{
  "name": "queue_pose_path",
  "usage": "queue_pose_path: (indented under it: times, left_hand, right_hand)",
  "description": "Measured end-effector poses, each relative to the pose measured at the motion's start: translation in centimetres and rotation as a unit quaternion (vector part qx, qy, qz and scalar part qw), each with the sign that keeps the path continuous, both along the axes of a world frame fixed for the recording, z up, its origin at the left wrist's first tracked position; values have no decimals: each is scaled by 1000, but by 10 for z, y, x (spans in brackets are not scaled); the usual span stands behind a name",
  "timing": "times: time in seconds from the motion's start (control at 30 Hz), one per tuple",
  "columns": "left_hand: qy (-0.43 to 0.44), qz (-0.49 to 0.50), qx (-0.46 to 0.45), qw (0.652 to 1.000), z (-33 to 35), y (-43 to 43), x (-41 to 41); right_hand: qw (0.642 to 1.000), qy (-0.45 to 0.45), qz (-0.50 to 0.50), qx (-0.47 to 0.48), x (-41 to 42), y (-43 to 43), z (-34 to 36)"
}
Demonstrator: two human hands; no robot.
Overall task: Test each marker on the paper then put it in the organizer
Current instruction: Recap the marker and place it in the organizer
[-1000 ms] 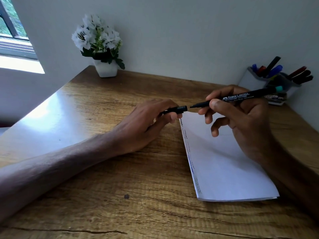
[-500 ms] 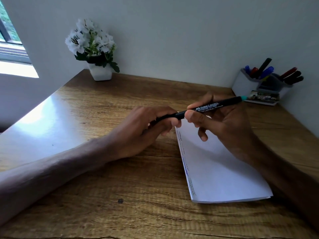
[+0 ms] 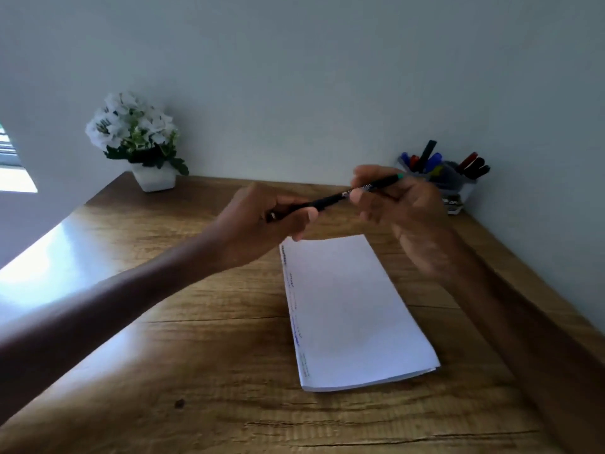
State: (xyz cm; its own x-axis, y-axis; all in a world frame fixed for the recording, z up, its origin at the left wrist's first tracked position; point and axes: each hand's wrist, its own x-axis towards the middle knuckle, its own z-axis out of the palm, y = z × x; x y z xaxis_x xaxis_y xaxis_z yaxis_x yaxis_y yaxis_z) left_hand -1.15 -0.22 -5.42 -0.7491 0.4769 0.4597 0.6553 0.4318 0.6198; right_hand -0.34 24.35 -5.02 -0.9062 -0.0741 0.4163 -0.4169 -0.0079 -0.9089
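A black marker (image 3: 330,200) with white lettering and a green end is held level above the far end of the white paper (image 3: 350,309). My left hand (image 3: 258,224) grips its cap end, and my right hand (image 3: 396,204) pinches the barrel near the green end. The cap sits on the marker. The paper lies on the wooden desk (image 3: 203,371), with small coloured marks along its left edge. A pale organizer (image 3: 465,188) stands in the far right corner against the wall, holding several markers in blue, red and black.
A white pot of white flowers (image 3: 144,142) stands at the far left of the desk by the wall. A bright window edge shows at the far left. The wall runs close along the desk's right side.
The cap in my left hand and the marker in my right came together, so the tip is now covered. Both hands rose and moved away from me; the view tilted up.
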Motion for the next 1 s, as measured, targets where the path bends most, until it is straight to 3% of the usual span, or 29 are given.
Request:
queue_pose_path:
  times: [0.07, 0.13, 0.2, 0.3, 0.4, 0.5, 0.6, 0.77, 1.0]
  left_hand:
    - [30, 21, -32, 999, 12, 10, -9]
    - [66, 31, -58, 996, 22, 24, -15]
    - [93, 37, -60, 993, 30, 41, -21]
    - [134, 50, -49, 988, 38, 70, -25]
    - [143, 51, -38, 988, 42, 95, -27]
    - [77, 50, -20, 996, 35, 110, -30]
    - [24, 39, -60, 997, 19, 115, -36]
    - [10, 31, -97, 995, 12, 119, -44]
    - [0, 28, -94, 995, 8, 120, -44]
  right_hand:
    - [990, 36, -114, 69, -2, 17, 6]
    - [940, 114, -216, 240, -1, 29, 10]
    - [907, 171, -199, 330, 1, 33, 11]
    - [912, 174, -154, 338, 5, 32, 14]
    - [890, 203, -227, 340, -4, 39, 14]
    - [893, 161, -270, 323, -12, 58, 21]
    - [879, 187, -333, 287, -13, 86, 40]
    - [844, 240, -424, 225, -38, 136, 86]
    - [816, 222, -448, 291, -83, 165, 79]
